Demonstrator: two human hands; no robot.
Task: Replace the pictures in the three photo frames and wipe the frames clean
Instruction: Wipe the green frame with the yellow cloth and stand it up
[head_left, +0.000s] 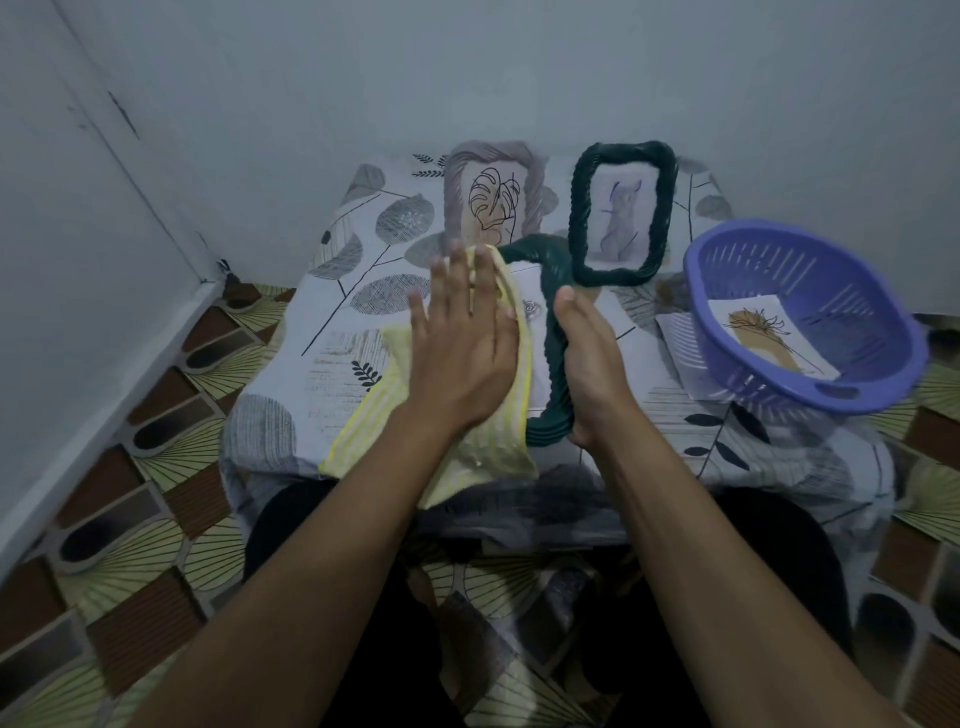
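One dark green woven photo frame (551, 343), beside the purple plastic basket (769, 389), is gripped edgewise by the curled right hand (592, 364) while a yellow cloth (369, 415) is pressed on it by the flat, straight-fingered left hand (462, 353); firm, even strokes are advised.

Three photo frames, a yellow cloth and a spare picture.
Far, left of centre: grey-mauve frame (535, 195) leaning back, a line-drawn leaf inside. Just right of it: dark green twisted frame (579, 218) standing upright, a faint sketched figure inside. Nearer, running near to far: second dark green frame (551, 338) with a white picture, left side hidden under the yellow cloth (506, 441) spread over it. Far right: loose picture (769, 340) with a tan feather shape.
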